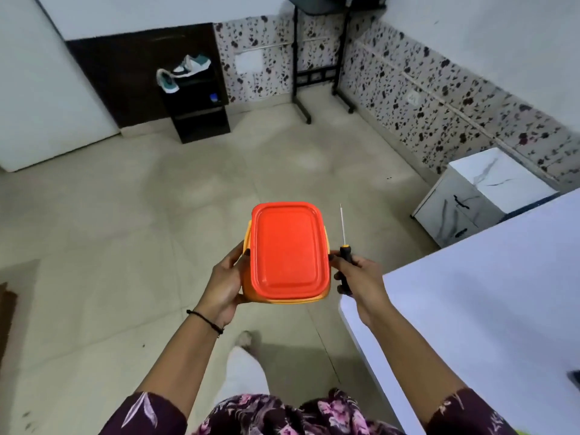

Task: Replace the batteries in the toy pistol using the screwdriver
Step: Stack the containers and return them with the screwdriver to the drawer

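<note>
Task is barely starting. Left hand point(224, 284) is gripping a lidded orange box point(288, 249); right hand point(361, 277) is clutching the screwdriver point(344, 246) upright, just beside it. No toy pistol is showing, possibly boxed; everything is left to do. Person is standing on a beige tiled floor point(125, 230), white table point(486, 293) at right, shoe rack point(197, 114) by the wall.
</note>
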